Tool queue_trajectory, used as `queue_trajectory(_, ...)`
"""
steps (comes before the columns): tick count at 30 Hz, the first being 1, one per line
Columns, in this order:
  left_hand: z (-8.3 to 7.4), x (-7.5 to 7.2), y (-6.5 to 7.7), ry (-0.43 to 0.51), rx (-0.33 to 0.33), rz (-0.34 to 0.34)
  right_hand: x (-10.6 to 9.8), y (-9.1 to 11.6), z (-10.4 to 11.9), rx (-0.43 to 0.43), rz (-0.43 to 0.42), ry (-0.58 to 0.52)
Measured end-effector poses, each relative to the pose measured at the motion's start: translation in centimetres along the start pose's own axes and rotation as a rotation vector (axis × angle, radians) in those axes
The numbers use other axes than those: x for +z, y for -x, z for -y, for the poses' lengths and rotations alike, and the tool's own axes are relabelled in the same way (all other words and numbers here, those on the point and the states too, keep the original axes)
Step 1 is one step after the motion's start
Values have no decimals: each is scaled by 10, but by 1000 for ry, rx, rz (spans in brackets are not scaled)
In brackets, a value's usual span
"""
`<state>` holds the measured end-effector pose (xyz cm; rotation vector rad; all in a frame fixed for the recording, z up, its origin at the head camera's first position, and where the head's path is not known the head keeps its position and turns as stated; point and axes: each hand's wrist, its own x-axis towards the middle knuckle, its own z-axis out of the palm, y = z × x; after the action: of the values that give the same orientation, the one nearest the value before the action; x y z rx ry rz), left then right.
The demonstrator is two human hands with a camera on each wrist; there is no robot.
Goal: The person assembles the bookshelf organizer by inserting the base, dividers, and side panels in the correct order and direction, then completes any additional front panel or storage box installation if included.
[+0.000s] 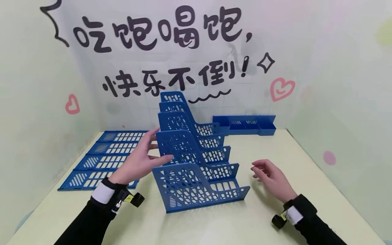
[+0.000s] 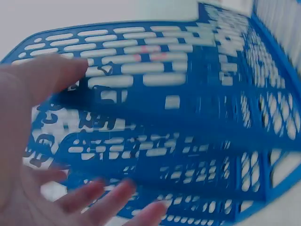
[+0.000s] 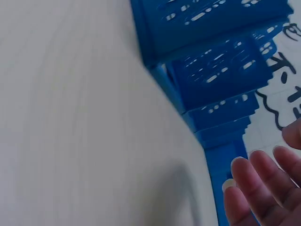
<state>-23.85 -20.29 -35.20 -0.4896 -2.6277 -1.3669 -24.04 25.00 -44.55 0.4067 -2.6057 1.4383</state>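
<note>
A blue perforated plastic file rack (image 1: 190,149) stands on the table, its several upright dividers running from front to back. My left hand (image 1: 142,158) is at the rack's left side, with the thumb stretched over a divider and the fingers spread. In the left wrist view, the thumb and loosely extended fingers of the left hand (image 2: 21,141) lie close against the blurred blue dividers (image 2: 197,101). To the right of the rack, my right hand (image 1: 272,178) hovers above the table with loosely bent fingers, holding nothing. The right wrist view shows it apart from the dividers (image 3: 216,84).
Flat blue slotted panels (image 1: 92,162), joined in a row, lie on the table at the left. A low blue box with compartments (image 1: 245,127) stands against the back wall. Pale walls with black lettering enclose the table (image 1: 211,228) at the back and sides.
</note>
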Motion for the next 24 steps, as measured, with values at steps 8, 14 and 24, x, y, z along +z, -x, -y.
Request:
queue_trajectory(8, -3, 0, -7, 116, 38, 296, -6, -6, -8, 13, 93, -22)
queue_trajectory(14, 9, 10, -16, 346, 0, 507, -9, -9, -10, 2, 105, -8)
queue_trajectory(24, 33, 11, -5, 713, -46, 513, -6, -11, -9, 129, 290, -197)
